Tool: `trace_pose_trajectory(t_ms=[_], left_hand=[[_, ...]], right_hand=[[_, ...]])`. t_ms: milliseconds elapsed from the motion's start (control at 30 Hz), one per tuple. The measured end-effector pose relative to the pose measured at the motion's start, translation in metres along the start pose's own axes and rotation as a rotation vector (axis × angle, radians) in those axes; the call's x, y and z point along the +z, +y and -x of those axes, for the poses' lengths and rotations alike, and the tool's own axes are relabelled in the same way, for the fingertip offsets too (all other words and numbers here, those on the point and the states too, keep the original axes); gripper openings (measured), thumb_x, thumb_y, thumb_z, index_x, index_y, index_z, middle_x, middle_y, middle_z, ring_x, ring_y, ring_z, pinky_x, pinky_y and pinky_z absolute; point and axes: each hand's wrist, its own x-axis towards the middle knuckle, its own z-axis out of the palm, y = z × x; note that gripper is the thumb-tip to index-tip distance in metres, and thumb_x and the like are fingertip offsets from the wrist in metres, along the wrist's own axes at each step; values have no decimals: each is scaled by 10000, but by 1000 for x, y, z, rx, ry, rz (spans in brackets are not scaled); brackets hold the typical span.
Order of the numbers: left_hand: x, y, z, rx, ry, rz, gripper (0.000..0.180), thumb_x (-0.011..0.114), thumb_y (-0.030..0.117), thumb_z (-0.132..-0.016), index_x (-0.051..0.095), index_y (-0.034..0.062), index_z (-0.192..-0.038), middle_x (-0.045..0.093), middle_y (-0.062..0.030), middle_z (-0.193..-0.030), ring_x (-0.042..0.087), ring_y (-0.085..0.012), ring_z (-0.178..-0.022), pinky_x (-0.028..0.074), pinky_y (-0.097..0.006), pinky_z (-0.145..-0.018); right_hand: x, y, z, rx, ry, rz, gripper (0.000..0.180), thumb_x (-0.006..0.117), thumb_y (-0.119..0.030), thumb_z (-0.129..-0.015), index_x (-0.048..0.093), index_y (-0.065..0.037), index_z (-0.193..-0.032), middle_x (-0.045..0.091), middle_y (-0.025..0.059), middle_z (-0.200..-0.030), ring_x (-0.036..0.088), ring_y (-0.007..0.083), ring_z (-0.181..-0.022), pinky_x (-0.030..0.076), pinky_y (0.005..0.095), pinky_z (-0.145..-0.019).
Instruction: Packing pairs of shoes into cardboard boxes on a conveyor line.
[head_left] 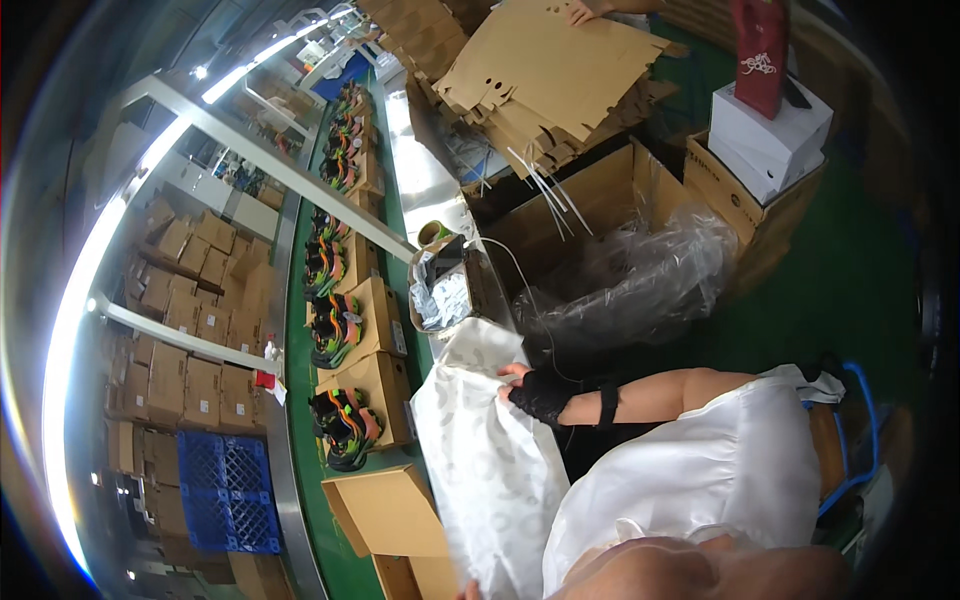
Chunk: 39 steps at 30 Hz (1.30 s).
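A white sheet with grey ring-like prints [490, 440], maybe wrapping paper, lies over the bench edge in front of me. Its upper right edge is pinched in my right hand [530, 392], which wears a black lace half-finger glove. Of my left hand [469, 592] just the fingertips show, by the sheet's lower end; the rest is cut off by the frame. Beyond the sheet stands an open cardboard shoebox [390, 510]. Colourful black, orange and green shoes [343, 427] stand in a row by several boxes [378, 400] along the green conveyor [300, 400].
Past the sheet's far end sits a small box of crumpled paper [440, 295], with a tape roll [433, 233] behind. To the right are a large carton with clear plastic [640, 270], flattened cardboard [560, 65] and a white box [770, 140]. Another person's hand [585, 10] touches the cardboard.
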Motion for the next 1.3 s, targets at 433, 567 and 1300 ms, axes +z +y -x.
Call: trace_pose_trajectory(t_ms=[433, 567, 1300], left_hand=[[-127, -69, 55, 498, 1243, -288, 604, 501, 383, -785, 267, 21, -1208, 371, -166, -1187, 384, -260, -1067, 329, -370, -859], [-59, -112, 5, 344, 988, -583, 587, 550, 410, -738, 396, 108, -1216, 213, -206, -1322, 164, -350, -1235, 99, -506, -974], [22, -347, -61, -622, 795, 171, 928, 459, 688, -643, 384, -118, -1097, 406, -249, -1151, 405, -355, -1060, 338, -510, -826]], right_hand=[[264, 13, -14, -869, 81, -274, 519, 523, -87, -720, 323, -88, -1199, 480, 67, -741, 429, 165, -610, 378, 294, -559], [286, -11, -23, -198, -212, 0, 396, 509, -83, -709, 391, -9, -1079, 498, 176, -929, 486, 228, -773, 414, 333, -702], [215, -7, -53, -875, 125, 727, 842, 645, -351, -660, 179, -6, -1271, 310, 236, -1238, 338, 356, -1131, 313, 376, -910]])
